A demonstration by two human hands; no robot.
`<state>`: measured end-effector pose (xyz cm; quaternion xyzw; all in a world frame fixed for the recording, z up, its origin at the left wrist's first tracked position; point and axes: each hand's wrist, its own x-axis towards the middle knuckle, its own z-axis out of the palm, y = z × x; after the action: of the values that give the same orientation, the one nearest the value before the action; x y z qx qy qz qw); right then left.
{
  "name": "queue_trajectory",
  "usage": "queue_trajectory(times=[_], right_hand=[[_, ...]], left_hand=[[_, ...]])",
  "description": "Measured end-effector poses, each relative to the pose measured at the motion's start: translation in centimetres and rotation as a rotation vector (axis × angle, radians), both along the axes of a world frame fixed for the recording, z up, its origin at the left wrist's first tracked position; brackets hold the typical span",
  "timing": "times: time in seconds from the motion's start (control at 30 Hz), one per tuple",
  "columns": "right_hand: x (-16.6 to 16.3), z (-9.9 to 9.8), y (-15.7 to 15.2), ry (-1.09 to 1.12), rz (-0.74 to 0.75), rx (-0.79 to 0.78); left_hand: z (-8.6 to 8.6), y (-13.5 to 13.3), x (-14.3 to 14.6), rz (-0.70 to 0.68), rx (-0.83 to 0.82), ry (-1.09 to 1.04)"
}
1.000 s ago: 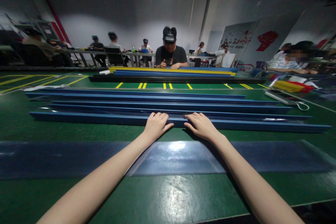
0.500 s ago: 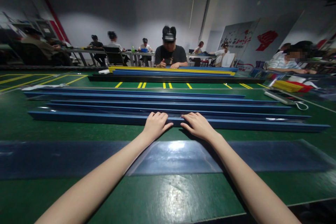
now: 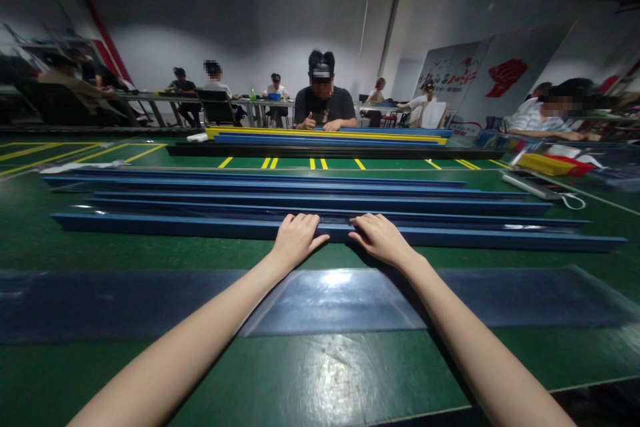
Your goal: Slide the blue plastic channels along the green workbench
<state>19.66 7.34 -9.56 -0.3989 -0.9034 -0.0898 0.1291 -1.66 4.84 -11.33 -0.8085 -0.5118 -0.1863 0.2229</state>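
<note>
I laid both hands, left (image 3: 296,238) and right (image 3: 380,238), fingers flat and ungripping, on the nearest blue strip (image 3: 150,227), pressing evenly.

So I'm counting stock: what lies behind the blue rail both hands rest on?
Behind the nearest blue rail, under the left hand and right hand, lie more long blue rails in parallel rows. They overlap, so the exact count is hidden.
</note>
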Motion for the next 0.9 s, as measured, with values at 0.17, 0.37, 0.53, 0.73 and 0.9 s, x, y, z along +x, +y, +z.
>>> queue_trajectory(times=[0.17,0.37,0.53,0.73,0.9], right_hand=[[0.02,-0.04,0.05,-0.004,0.001,0.038],[-0.03,0.03,0.0,-0.02,0.011,0.068],[-0.04,0.04,0.03,-0.031,0.01,0.072],[-0.11,0.13,-0.01,-0.046,0.003,0.066],[-0.09,0.11,-0.02,-0.054,-0.009,0.081]], left_hand=[[-0.07,0.01,0.02,0.019,0.008,-0.006],[-0.1,0.03,-0.01,0.028,0.032,-0.006],[-0.01,-0.01,0.02,0.035,0.02,-0.011],[-0.11,0.1,-0.03,0.036,0.026,-0.014],[-0.16,0.1,-0.04,0.038,0.022,-0.015]])
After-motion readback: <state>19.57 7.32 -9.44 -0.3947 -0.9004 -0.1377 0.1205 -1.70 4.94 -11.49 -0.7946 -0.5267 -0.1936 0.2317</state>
